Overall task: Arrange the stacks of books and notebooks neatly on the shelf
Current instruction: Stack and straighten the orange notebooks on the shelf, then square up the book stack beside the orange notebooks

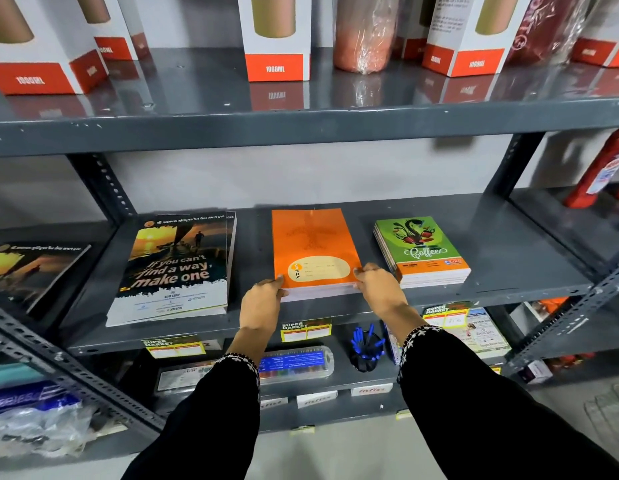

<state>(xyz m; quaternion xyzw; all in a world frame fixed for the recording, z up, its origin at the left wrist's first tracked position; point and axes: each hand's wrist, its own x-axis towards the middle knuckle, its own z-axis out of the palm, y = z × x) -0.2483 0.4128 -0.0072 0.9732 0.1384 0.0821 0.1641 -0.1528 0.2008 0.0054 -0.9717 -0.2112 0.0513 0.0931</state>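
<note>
A stack of orange notebooks (311,242) lies flat in the middle of the grey metal shelf (502,251). My left hand (263,301) grips the stack's near left corner, and my right hand (379,284) grips its near right corner. To the left lies a stack of larger books with a sunset cover (178,268), slightly skewed. To the right sits a smaller stack of green "Coffee" notebooks (422,251). Another dark book stack (31,268) lies on the neighbouring shelf at far left.
The shelf above holds white and red 1000ML boxes (277,39) and a wrapped bottle (363,32). Below are a pen cup (365,348), a pencil case (294,362) and price tags. A slotted upright (107,185) stands at the left, and a red cylinder (602,171) leans at the right.
</note>
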